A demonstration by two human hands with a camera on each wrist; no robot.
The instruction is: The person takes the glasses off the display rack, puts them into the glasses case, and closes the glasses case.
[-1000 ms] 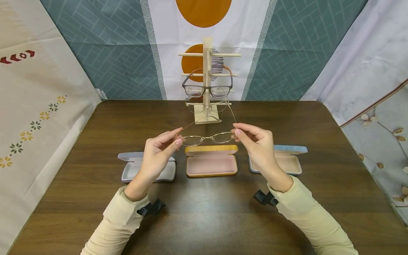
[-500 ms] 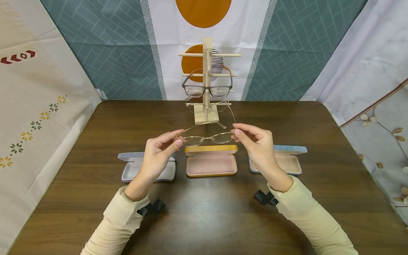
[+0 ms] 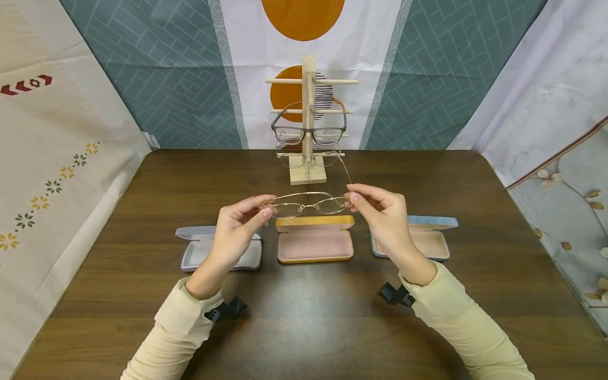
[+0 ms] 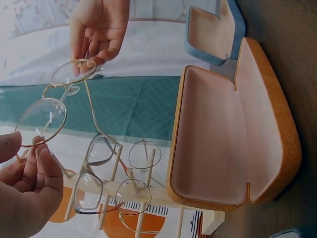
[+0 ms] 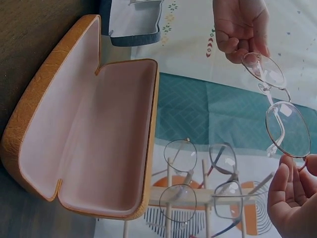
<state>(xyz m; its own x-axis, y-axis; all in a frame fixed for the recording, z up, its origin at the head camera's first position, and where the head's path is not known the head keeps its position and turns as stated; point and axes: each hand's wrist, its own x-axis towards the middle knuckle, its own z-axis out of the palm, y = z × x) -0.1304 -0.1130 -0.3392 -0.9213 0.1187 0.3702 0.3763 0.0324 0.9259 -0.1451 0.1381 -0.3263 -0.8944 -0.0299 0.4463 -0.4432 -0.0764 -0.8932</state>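
Gold wire-rimmed eyeglasses (image 3: 309, 206) are held up between both hands, lenses side by side and level. My left hand (image 3: 237, 224) pinches the left end of the frame between thumb and fingers. At the other end, my right hand (image 3: 386, 214) pinches the right hinge area. The left temple arm lies folded across behind the lenses, while the right one still sticks out away from me. Below the glasses in the head view stands an open orange glasses case (image 3: 315, 224) with pink lining and nothing inside.
Open blue-grey (image 3: 195, 232) and light-blue (image 3: 434, 222) glasses cases flank the orange one. Behind stands a wooden display rack (image 3: 309, 95) bearing dark-framed eyeglasses (image 3: 309, 130) and thin-rimmed eyeglasses (image 3: 293, 161). Patterned cloths hang round the brown table (image 3: 304, 327).
The left temple arm has swung inward, from pointing back toward the rack to lying along the lenses. Both hands keep their places at the frame's ends.
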